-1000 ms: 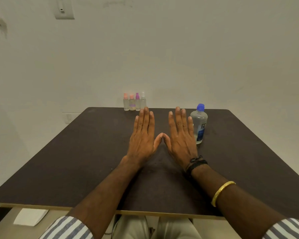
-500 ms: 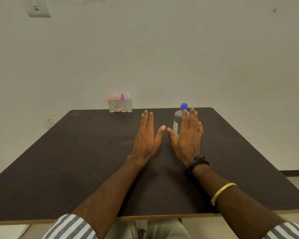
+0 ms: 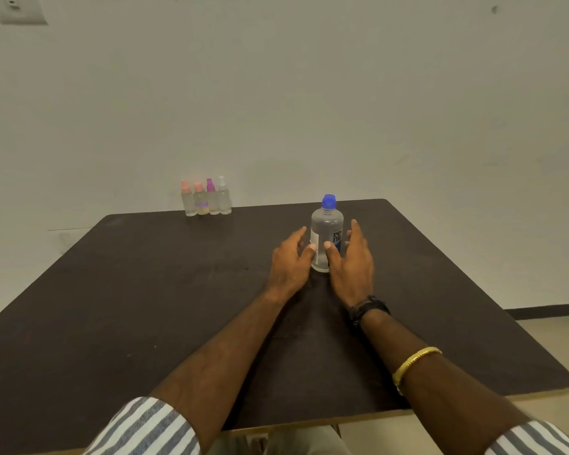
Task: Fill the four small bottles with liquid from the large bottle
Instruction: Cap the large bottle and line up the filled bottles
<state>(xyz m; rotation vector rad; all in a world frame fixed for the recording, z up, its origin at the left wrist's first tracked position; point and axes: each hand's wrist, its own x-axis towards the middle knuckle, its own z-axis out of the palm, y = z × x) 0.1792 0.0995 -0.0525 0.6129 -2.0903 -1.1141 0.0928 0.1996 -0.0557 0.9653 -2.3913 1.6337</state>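
Note:
The large clear bottle (image 3: 326, 231) with a blue cap stands upright on the dark table (image 3: 145, 290), right of centre. My left hand (image 3: 289, 261) and my right hand (image 3: 352, 267) flank it closely, one on each side, fingers straight and pointing forward. Both thumbs reach in toward the bottle's lower front; I cannot tell if they touch it. Neither hand is wrapped round it. Several small clear spray bottles (image 3: 206, 198) with orange, purple and white tops stand in a tight row at the table's far edge, left of the large bottle.
A pale wall rises directly behind the table's far edge, with a switch plate (image 3: 20, 9) at the top left. The table's right edge (image 3: 506, 323) drops to a light floor. My forearms lie over the table's near half.
Both hands have lifted off the table and moved forward and right, parting to either side of the large bottle. The camera has also turned right, shifting the small bottles leftward.

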